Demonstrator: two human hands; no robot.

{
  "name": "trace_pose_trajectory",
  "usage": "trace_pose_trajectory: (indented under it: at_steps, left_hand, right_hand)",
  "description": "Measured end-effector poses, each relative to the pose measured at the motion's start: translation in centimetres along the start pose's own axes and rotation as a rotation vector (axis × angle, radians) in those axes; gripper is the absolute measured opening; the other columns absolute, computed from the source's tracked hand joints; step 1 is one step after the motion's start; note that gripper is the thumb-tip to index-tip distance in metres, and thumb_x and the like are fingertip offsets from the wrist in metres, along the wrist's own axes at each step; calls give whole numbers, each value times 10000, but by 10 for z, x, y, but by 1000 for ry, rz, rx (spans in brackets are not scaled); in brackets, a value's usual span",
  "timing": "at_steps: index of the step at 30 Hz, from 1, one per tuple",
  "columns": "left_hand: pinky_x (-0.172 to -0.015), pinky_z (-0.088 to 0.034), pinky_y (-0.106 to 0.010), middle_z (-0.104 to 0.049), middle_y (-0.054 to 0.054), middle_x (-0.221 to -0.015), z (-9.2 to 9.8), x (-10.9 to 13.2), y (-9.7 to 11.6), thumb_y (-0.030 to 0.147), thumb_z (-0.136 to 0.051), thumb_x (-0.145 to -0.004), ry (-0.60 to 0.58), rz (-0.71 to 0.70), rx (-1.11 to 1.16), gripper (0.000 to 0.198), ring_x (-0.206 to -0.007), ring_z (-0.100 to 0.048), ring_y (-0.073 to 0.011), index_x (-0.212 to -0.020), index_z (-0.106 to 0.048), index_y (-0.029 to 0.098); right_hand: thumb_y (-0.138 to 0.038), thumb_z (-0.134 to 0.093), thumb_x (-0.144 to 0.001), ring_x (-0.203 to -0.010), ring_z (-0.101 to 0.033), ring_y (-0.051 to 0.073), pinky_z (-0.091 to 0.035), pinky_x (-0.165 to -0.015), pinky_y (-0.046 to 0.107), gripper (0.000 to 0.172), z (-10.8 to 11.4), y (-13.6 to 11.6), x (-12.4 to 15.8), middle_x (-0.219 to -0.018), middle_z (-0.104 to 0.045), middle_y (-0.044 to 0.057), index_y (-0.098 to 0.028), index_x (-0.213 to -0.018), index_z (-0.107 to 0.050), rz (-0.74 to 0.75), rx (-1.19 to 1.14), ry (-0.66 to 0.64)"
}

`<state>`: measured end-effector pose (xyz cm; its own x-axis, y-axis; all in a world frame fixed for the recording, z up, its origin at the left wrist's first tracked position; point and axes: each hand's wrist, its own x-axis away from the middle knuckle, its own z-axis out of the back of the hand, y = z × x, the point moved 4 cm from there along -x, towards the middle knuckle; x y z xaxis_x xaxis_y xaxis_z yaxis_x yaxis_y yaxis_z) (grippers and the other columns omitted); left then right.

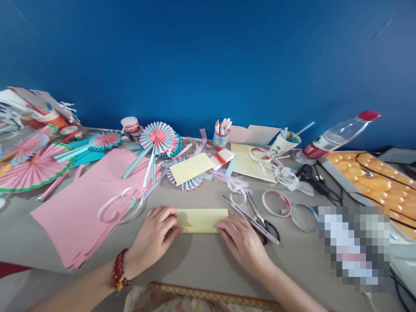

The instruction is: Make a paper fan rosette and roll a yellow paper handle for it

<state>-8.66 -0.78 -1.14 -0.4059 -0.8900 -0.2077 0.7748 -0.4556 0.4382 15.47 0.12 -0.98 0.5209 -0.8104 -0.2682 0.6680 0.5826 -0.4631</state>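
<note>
A pale yellow folded paper (pixel 202 221) lies lengthwise on the grey table close in front of me. My left hand (pixel 159 232), with a red beaded bracelet at the wrist, pinches its left end between bent fingers and thumb. At the right end, the curled fingers of my right hand (pixel 242 238) grip the lower edge; their tips are partly hidden. Just beyond my right hand are black-handled scissors (pixel 269 229) and a light-coloured knife or slim stick (pixel 260 225) lying across them.
Pink paper sheets (pixel 87 203) spread to the left, near several pleated paper fans (pixel 157 138). Another yellow paper piece (pixel 193 168) lies farther back. Tape rolls (pixel 276 203), a pen cup (pixel 221 138), a tilted-looking bottle (pixel 334 138) and a glue gun (pixel 313 180) stand or lie to the right.
</note>
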Motion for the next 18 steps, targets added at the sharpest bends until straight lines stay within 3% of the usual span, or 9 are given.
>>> trace_pose_trajectory:
  at_steps: [6,8,10,13,18]
  left_hand:
    - [-812,-481,-392,-630,-76,-1080,3,0,-2,223,-505,-953,31,-16,-120,118,-962,-594,-237,-880,-593,193]
    - [-915,-463,-431,-604,-106,-1249,5,3,10,182,-467,-964,47,-79,-215,182,-1088,-575,-259,-1079,-608,179]
    - [-1077,-373,-442,-512,-102,-1431,4,8,30,127,-423,-973,4,-237,-297,361,-1274,-486,-255,-1318,-526,165]
    - [-1191,-236,-422,-349,-72,-1569,-8,17,55,289,-472,-986,-181,-396,-343,501,-1435,-301,-254,-1462,-396,156]
    - [-1210,-149,-440,-254,-103,-1605,-27,21,58,549,-474,-950,-250,-359,-341,767,-1487,-166,-268,-1531,-250,101]
  right_hand:
    - [-114,-452,-959,-893,-632,225,-466,-813,369,224,-4,2,-1,-949,-711,67,-212,-1071,-620,49,-46,-47]
    - [-115,-453,-963,-895,-631,223,-460,-816,367,234,-6,4,-1,-959,-714,66,-214,-1089,-624,47,-82,-61]
    - [-144,-460,-975,-892,-629,223,-456,-813,364,212,-7,5,-2,-962,-715,64,-216,-1080,-630,39,-109,-67]
    - [-172,-466,-980,-905,-627,230,-448,-821,370,191,-8,6,-2,-973,-717,68,-215,-1056,-636,40,-119,-58]
    - [-150,-465,-970,-900,-630,222,-441,-825,364,204,-7,5,-4,-974,-722,60,-223,-1064,-631,48,-151,-19]
